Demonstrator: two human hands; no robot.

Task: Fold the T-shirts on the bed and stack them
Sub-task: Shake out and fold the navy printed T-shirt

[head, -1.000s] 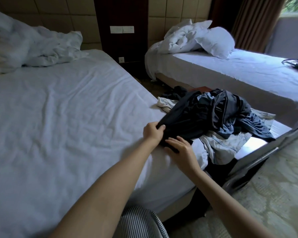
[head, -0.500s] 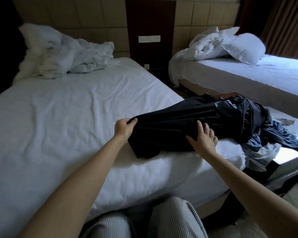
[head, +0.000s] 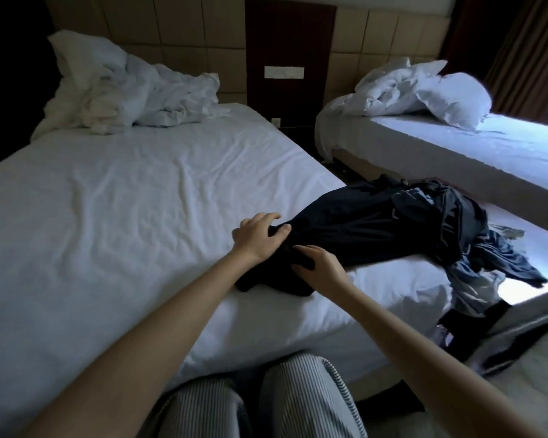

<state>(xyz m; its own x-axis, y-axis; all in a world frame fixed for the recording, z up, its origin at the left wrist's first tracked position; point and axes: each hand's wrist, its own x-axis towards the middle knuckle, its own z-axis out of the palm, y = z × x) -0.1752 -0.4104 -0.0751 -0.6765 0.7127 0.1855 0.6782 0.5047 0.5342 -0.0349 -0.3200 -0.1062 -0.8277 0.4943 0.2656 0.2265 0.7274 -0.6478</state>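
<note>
left hand rests spread on the limp dark t-shirt; right hand pinches its bunched edge.

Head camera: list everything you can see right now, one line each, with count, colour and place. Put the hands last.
near bed: one, white sheet, left and centre
dark T-shirt: one, near-black, right edge of near bed, under both hands
clothes pile: count unclear, dark, blue-grey and pale, right corner of near bed
crumpled duvet: one heap, white, head of near bed
second bed: one, white, right
pillow and duvet: one heap, white, head of second bed
switch plate: one, white, dark panel between beds
curtain: one, brown, top right
striped trousers: two knees, bottom centre
left hand: fingers spread, rests on T-shirt's near end
right hand: pinches T-shirt beside it
</note>
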